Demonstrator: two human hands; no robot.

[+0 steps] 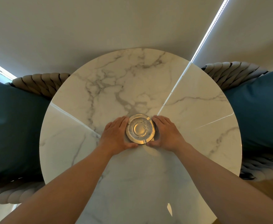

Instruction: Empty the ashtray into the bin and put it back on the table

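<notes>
A round metal ashtray (pixel 139 128) with a little grey ash near its rim rests in the middle of the round white marble table (pixel 132 78). My left hand (pixel 116 134) cups its left side, fingers along the rim and thumb at the near edge. My right hand (pixel 165 132) cups its right side the same way. Both hands touch the ashtray, which still sits on the tabletop. No bin is in view.
A chair with a teal cushion (pixel 11 126) and woven rope back (pixel 40 84) stands at the table's left. A matching chair (pixel 262 110) stands at the right. A pale wall lies beyond the table's far edge.
</notes>
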